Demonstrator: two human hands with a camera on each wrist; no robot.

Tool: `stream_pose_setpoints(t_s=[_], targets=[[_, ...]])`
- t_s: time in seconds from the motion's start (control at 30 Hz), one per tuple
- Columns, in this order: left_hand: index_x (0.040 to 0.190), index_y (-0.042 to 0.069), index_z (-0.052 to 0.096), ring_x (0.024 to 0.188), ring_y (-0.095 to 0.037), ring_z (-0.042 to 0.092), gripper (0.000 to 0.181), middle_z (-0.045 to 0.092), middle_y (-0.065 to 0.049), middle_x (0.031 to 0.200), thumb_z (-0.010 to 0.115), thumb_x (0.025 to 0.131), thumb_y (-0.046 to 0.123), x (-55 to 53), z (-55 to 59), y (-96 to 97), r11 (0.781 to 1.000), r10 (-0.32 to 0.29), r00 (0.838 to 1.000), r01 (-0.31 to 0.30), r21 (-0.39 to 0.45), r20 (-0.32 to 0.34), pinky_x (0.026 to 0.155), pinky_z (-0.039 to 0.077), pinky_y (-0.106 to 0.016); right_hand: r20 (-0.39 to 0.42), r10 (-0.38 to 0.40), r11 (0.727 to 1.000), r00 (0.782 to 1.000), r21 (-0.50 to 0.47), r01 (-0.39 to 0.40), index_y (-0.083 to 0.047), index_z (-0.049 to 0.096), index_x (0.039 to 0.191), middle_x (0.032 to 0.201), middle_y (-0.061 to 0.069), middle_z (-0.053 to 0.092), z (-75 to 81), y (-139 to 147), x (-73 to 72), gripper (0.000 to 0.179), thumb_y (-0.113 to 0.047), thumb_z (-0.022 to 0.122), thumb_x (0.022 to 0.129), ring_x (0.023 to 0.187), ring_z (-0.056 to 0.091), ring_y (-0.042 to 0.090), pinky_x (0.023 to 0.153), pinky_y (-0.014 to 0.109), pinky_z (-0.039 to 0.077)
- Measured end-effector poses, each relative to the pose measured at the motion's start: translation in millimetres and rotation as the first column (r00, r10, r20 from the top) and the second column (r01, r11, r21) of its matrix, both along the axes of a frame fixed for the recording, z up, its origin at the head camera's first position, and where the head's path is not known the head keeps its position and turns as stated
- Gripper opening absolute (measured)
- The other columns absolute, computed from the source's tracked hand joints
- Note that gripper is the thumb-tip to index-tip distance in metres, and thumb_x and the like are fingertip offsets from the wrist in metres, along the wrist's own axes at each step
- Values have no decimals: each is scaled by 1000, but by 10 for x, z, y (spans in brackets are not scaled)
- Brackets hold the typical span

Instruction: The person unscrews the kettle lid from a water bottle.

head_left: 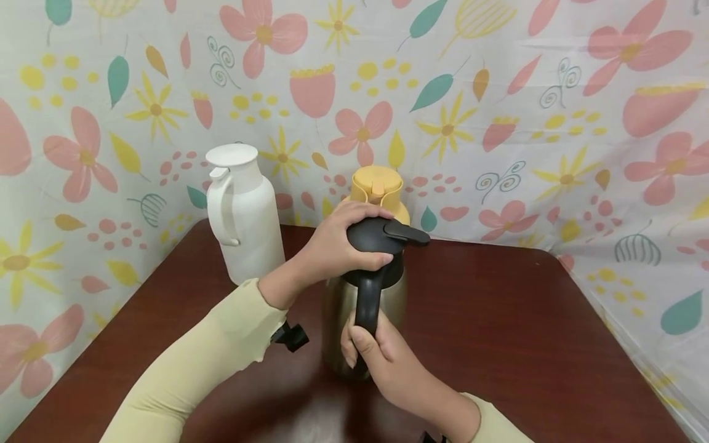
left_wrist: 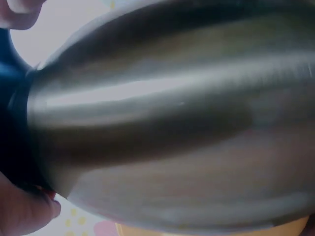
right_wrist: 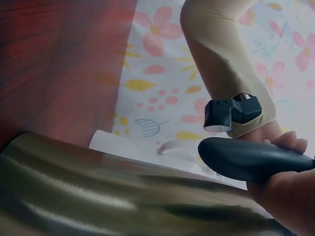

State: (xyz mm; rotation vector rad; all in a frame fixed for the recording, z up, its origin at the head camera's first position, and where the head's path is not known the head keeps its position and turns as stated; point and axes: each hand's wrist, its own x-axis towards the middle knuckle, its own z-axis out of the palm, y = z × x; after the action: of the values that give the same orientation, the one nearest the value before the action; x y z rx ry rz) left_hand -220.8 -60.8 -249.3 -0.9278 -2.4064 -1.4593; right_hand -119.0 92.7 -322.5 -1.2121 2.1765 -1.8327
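A bronze-coloured metal thermos jug (head_left: 336, 332) with a black lid (head_left: 368, 235) stands on the table in the head view. My left hand (head_left: 333, 241) holds the lid, with the thumb on the near side and the fingers over the far side. Lower down, my right hand (head_left: 390, 369) grips the jug's black handle (head_left: 368, 301). The shiny metal body (left_wrist: 172, 113) fills most of the left wrist view, with left fingertips at its black neck. In the right wrist view, fingers wrap the handle (right_wrist: 241, 160) beside the metal body (right_wrist: 88, 191).
A white thermos jug (head_left: 252, 215) stands at the back left of the dark red table (head_left: 498, 344). Directly behind the metal jug is a yellow-topped one (head_left: 379, 178), mostly hidden. A flower-patterned curtain (head_left: 476, 123) hangs behind the table and along its sides.
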Motion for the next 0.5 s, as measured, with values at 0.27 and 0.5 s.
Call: stream_pose_setpoints(t_s=[0.27, 0.5], targets=[[128, 16, 69, 139, -23, 45, 57, 66, -3, 136, 86, 75, 27, 122, 53, 87, 993, 117, 992, -117, 5, 54, 115, 38, -41, -45, 10, 1000, 999, -27, -11, -1, 45, 92, 75, 11, 48, 5, -26, -19, 23, -6, 33, 111, 68, 50, 17, 68, 29, 49], [139, 21, 62, 141, -24, 38, 63, 54, -2, 149, 83, 81, 32, 111, 117, -5, 994, 83, 984, -71, -83, 157, 105, 42, -44, -12, 50, 998, 999, -38, -50, 0, 44, 93, 76, 13, 47, 0, -30, -27, 25, -9, 31, 112, 67, 47, 20, 67, 30, 48]])
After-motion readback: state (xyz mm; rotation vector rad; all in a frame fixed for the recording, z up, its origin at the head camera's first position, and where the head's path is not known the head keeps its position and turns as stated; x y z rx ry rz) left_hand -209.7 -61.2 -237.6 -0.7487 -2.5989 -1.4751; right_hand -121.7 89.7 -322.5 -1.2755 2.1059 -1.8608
